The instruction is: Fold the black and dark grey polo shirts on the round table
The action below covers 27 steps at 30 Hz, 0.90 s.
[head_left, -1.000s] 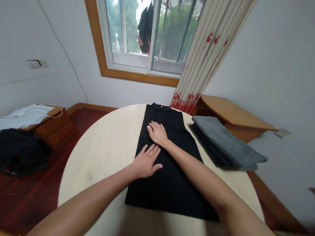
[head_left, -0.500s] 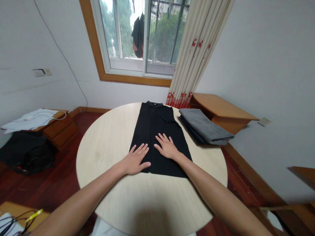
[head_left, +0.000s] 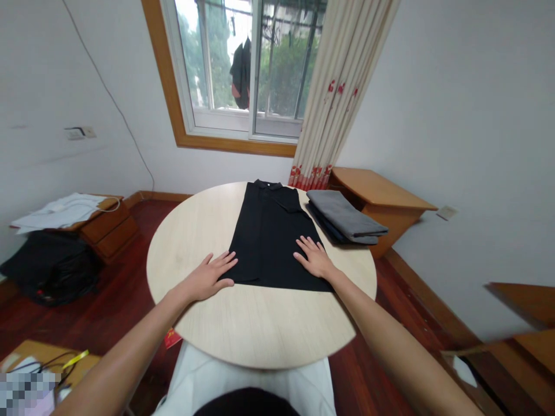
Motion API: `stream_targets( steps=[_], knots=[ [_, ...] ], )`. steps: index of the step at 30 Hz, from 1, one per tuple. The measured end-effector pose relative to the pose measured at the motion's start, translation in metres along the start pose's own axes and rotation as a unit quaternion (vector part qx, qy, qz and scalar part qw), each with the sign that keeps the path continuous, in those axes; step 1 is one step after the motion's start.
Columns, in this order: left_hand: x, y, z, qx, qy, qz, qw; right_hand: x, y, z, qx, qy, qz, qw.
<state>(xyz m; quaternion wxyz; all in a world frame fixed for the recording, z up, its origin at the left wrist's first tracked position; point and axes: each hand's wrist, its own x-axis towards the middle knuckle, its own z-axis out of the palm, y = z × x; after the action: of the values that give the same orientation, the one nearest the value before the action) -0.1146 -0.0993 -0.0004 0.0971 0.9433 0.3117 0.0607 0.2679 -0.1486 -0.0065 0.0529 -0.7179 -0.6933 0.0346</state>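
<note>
A black collared shirt (head_left: pixel 273 242) lies flat on the round wooden table (head_left: pixel 186 231), its collar toward the window and its hem toward me. One side of it is folded inward, and a short sleeve shows near the upper right. My left hand (head_left: pixel 211 276) rests with fingers spread at the shirt's lower left corner, partly on the cloth and partly on the tabletop. Flat on the lower right part of the shirt lies my right hand (head_left: pixel 314 257), fingers apart. Neither hand grips the cloth.
A stack of folded clothes, grey on top (head_left: pixel 347 215), sits at the table's right edge. Behind it stands a wooden desk (head_left: pixel 385 190). White cloth (head_left: pixel 60 211) lies on a low cabinet at left, above a black bag (head_left: pixel 56 266). A curtain (head_left: pixel 333 98) hangs by the window.
My hands have moved apart: the left slid outward to the shirt's left corner, the right toward its right edge. The view has shifted, showing white cloth below the table's near edge.
</note>
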Motion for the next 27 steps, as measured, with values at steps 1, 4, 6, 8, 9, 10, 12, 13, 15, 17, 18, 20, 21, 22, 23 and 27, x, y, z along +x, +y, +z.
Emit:
stream_targets(
  steps=[1, 4, 6, 8, 9, 10, 12, 13, 15, 17, 18, 20, 21, 22, 23, 27],
  knots=[
    [-0.002, -0.001, -0.001, -0.003, 0.013, 0.006, 1.000, -0.002, -0.003, -0.003, 0.002, 0.003, 0.003, 1.000],
    [-0.007, 0.002, -0.003, -0.022, 0.073, 0.030, 0.997, -0.009, -0.026, -0.013, 0.029, 0.035, -0.039, 0.998],
    [-0.010, 0.007, -0.004, -0.034, 0.103, 0.043, 0.993, -0.017, -0.052, -0.022, 0.066, 0.051, -0.128, 0.988],
    [-0.011, 0.012, -0.007, -0.038, 0.121, 0.046, 0.991, -0.025, -0.079, -0.029, 0.099, 0.043, -0.223, 0.969],
    [-0.011, 0.014, -0.008, -0.038, 0.127, 0.047, 0.990, -0.028, -0.091, -0.031, 0.107, 0.034, -0.258, 0.960],
    [-0.011, 0.015, -0.009, -0.038, 0.133, 0.048, 0.989, -0.031, -0.101, -0.033, 0.109, 0.026, -0.282, 0.953],
    [-0.012, 0.017, -0.012, -0.034, 0.143, 0.049, 0.988, -0.033, -0.116, -0.033, 0.096, 0.017, -0.303, 0.948],
    [-0.012, 0.017, -0.012, -0.033, 0.145, 0.051, 0.988, -0.034, -0.121, -0.033, 0.085, 0.015, -0.305, 0.949],
    [-0.013, 0.015, -0.013, -0.028, 0.142, 0.054, 0.988, -0.034, -0.126, -0.031, 0.064, 0.016, -0.305, 0.950],
    [-0.014, 0.013, -0.013, -0.023, 0.136, 0.055, 0.989, -0.034, -0.128, -0.030, 0.053, 0.027, -0.302, 0.951],
    [-0.015, 0.012, -0.013, -0.021, 0.132, 0.056, 0.989, -0.036, -0.129, -0.030, 0.051, 0.034, -0.299, 0.952],
    [-0.015, 0.012, -0.013, -0.017, 0.126, 0.056, 0.990, -0.040, -0.130, -0.030, 0.045, 0.047, -0.285, 0.956],
    [-0.014, 0.012, -0.013, -0.015, 0.121, 0.056, 0.991, -0.042, -0.131, -0.030, 0.041, 0.050, -0.277, 0.959],
    [-0.014, 0.013, -0.013, -0.013, 0.117, 0.056, 0.991, -0.045, -0.132, -0.030, 0.036, 0.050, -0.268, 0.961],
    [-0.013, 0.014, -0.013, -0.012, 0.113, 0.057, 0.992, -0.047, -0.133, -0.031, 0.032, 0.046, -0.261, 0.964],
    [-0.009, 0.015, -0.011, -0.019, 0.101, 0.061, 0.993, -0.050, -0.136, -0.034, 0.026, 0.007, -0.232, 0.972]
  ],
)
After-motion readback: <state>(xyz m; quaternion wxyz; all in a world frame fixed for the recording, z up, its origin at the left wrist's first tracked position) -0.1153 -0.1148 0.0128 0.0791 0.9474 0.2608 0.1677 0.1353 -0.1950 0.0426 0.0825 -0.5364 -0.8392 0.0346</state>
